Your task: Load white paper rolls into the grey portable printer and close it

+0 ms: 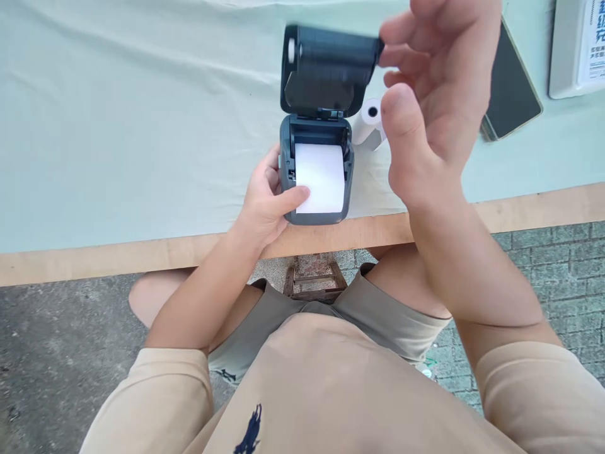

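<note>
My left hand (pixel 269 202) is closed around the left side of a small dark portable printer (pixel 316 218), its thumb lying on the white paper (pixel 326 180) in the bay. The printer's lid (pixel 326 72) stands raised on its hinge, slightly blurred. At the lid's upper right corner are the fingertips of my right hand (pixel 435 94); they seem to touch it, while the thumb is held well apart. Just right of the printer, a white paper roll (pixel 366 123) with a dark core lies on the table, partly hidden by my right hand.
A pale cloth (pixel 142 126) covers the table, whose bare wooden edge (pixel 94 255) runs in front of me. Behind my right hand lies a dark smartphone (pixel 513 88). A white box with printed text (pixel 574 57) is at the far right. Below is a wooden stool (pixel 314 293).
</note>
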